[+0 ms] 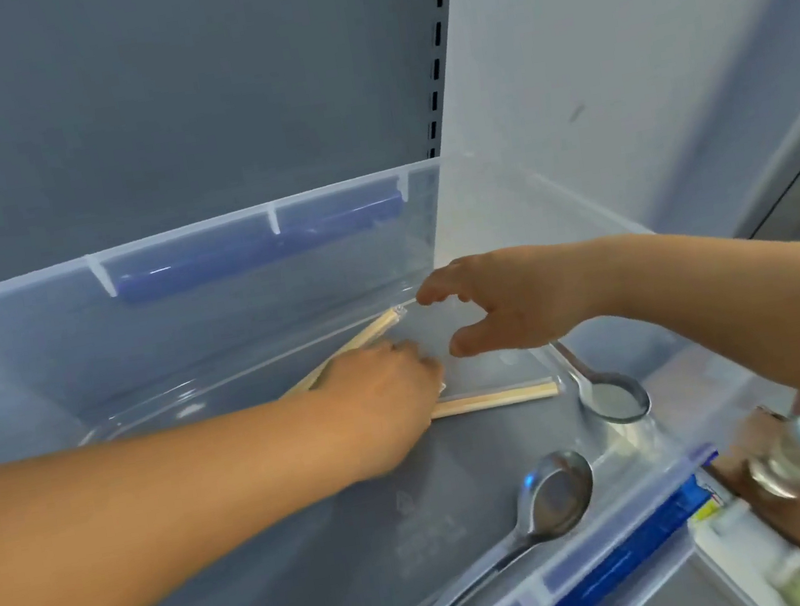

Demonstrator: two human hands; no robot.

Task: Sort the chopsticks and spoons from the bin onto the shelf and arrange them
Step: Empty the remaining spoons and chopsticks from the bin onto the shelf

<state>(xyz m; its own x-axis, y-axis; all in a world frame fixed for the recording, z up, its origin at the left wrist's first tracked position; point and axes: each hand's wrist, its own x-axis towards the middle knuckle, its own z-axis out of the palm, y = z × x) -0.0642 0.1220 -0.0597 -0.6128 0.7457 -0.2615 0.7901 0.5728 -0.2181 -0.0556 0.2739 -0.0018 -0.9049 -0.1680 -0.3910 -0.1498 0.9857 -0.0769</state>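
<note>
A: So where do the chopsticks lie from each hand?

B: Both wrapped pairs sit on the floor of the clear plastic bin (628, 523). One chopstick pair (357, 341) runs diagonally, its far end pointing up toward the bin's back wall and its near end hidden under the left hand (381, 399). The other chopstick pair (498, 398) lies nearly crosswise, stretching from that hand's fingertips out to the right.

A: And the grips?

B: The left hand is down on the bin floor where the two pairs meet, fingers curled at their near ends. I cannot tell whether it has actually pinched either one; the hand is blurred and covers the contact. The right hand (507, 302) hovers above the floor with thumb and fingers spread wide, holding nothing.

A: Which hand is better placed?

B: I'd judge the left for both, since it sits right on their ends. The right hand's gap opens leftward toward the diagonal pair's far tip, which is just beside its fingertips, so it could close there along that long axis.

A: The spoons?

B: Two metal ones remain inside: one spoon (609, 398) below the right wrist, a nearer spoon (547, 504) by the front rim. Neither is touched.
</note>
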